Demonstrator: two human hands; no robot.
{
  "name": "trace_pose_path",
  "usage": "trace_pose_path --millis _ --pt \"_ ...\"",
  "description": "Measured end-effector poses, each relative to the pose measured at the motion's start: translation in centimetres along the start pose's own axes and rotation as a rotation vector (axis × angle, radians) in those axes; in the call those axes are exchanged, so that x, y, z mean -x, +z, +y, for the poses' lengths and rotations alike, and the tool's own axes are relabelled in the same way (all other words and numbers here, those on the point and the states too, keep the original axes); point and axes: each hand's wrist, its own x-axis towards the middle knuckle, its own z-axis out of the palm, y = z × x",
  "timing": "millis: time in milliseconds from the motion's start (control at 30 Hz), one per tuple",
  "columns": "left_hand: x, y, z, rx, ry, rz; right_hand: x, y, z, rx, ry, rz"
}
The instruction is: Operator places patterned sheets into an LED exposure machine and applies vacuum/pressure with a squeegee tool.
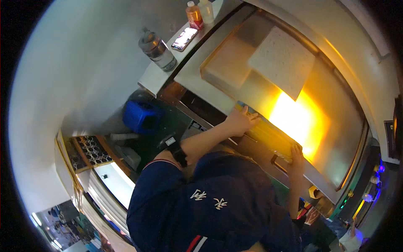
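Observation:
A yellow-tinted translucent sheet (272, 137) lies along the near edge of a lit work surface (331, 157). My left hand (243, 121) grips its left end, with fingers bent over the top and slightly apart. At the sheet's right end, my right hand (297, 156) holds the edge, its fingers pointing up; the thumb is hard to make out. Strong yellow-white light glares from the surface just beyond the sheet and washes out detail. Farther back lies a pale speckled square sheet (285, 59), partly over a larger translucent sheet (228, 69).
On a white ledge at the upper left stand a large clear water bottle (158, 52), a lit phone (184, 39), an orange drink bottle (194, 16) and a pale bottle (206, 10). A blue plastic container (140, 117) sits on the floor at left. A handle (279, 163) juts below the near edge.

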Motion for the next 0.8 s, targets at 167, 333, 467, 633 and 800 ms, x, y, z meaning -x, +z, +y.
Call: trace_pose_path --millis 167,333,467,633,800 --pt "4.3 4.1 5.7 0.165 -0.055 0.181 5.2 1.5 -0.5 0.106 0.103 0.172" --pt "5.2 11.4 12.8 0.169 -0.19 0.189 10.0 5.7 7.2 0.109 0.042 0.205" --pt "8.3 15.8 13.2 0.377 -0.374 -0.113 11.1 13.7 13.8 0.122 0.142 0.147" --pt "15.4 19.9 13.1 0.576 -0.553 -0.233 10.9 19.8 20.2 0.185 0.295 0.082" --pt "18.9 21.3 12.8 0.712 -0.653 -0.344 10.2 22.2 21.5 0.169 0.457 -0.024"
